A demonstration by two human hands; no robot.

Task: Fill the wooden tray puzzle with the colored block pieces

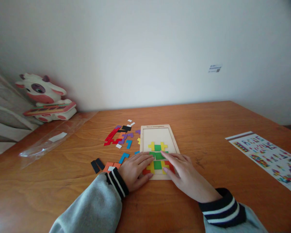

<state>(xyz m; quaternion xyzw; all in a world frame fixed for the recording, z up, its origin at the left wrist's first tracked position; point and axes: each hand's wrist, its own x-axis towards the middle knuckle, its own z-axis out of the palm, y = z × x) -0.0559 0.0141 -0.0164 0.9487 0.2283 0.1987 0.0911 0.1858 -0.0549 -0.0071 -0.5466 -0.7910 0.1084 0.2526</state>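
A light wooden puzzle board (157, 127) lies before me, with green, yellow and red pieces on its lower half. My left hand (136, 167) rests over the board's lower left edge, fingers extended onto the pieces. From the right, my right hand (184, 171) reaches in with its fingers apart, the index fingertip at a green piece (159, 156) in the middle. Another green piece (157, 148) sits above, between two yellow pieces. A lower green piece (157, 165) lies between yellow ones; red pieces beside them are partly covered by my hands.
Loose coloured pieces (128, 144) lie left of the board, with two black pieces (95, 166) nearer me. A plastic bag (46, 145) and a cow toy (48, 97) are at the left. A printed pattern sheet (269, 158) lies at the right.
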